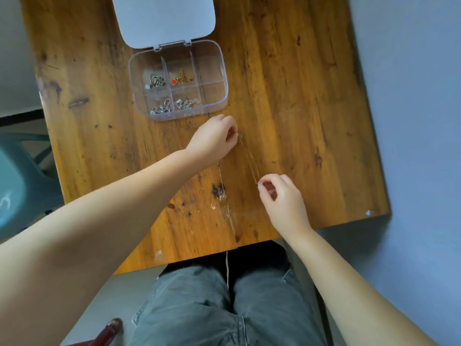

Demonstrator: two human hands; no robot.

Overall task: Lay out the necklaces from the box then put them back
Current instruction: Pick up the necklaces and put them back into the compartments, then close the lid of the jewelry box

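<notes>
A thin silver necklace (249,159) is stretched across the wooden table (311,108) between both hands. My left hand (214,139) pinches its far end just below the box. My right hand (282,196) pinches its near end. The clear plastic box (219,71) lies open behind them, its white lid (164,18) folded back. Inside, a silver necklace (156,81) and a gold one with a red pendant (181,78) fill two back compartments. Two more silver necklaces (162,109) (186,103) sit in front compartments. The right-hand compartments look empty.
The table's near edge (199,255) runs just above my lap. A teal plastic chair (22,181) stands to the left. A long crack (225,196) runs down the tabletop between my hands. Grey floor lies to the right.
</notes>
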